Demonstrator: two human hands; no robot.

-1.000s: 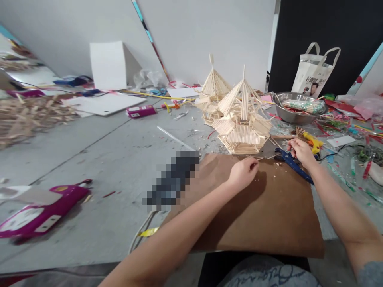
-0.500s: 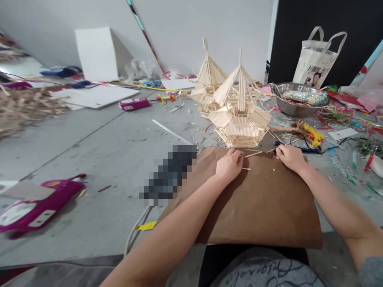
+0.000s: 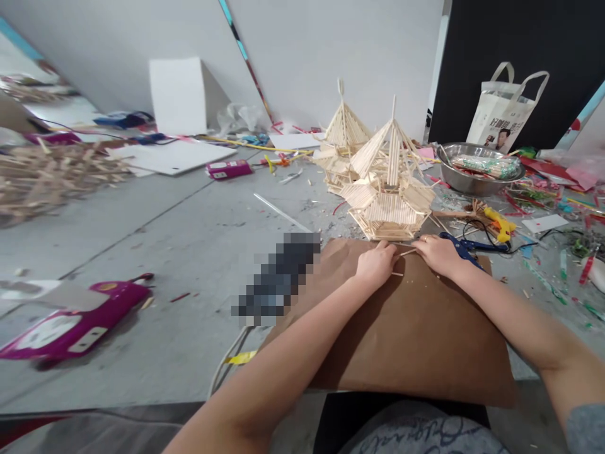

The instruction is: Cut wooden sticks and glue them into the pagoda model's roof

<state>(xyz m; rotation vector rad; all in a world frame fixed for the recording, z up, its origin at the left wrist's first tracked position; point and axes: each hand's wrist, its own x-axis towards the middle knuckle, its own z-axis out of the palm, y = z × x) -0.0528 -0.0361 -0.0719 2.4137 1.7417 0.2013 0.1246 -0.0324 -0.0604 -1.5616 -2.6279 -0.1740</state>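
Note:
My left hand rests near the top edge of a brown paper sheet, fingers bent together around the end of a thin wooden stick. Close on its right, my right hand has its fingertips pinched at the other end of the sticks; exactly how they hold them is partly hidden. A second short stick pokes out below my left hand. Just beyond both hands stands a pavilion model built of wooden sticks, with a similar pointed model behind it.
Blue-handled cutters lie beside my right hand, near a yellow glue gun. A metal bowl holds bundled sticks. A blurred-out dark object lies left of the paper. Further left are a magenta power strip and a stick pile.
My right hand has moved left, away from the blue-handled cutters and up close to my left hand. The whole view has shifted slightly; my left hand stays at the sticks.

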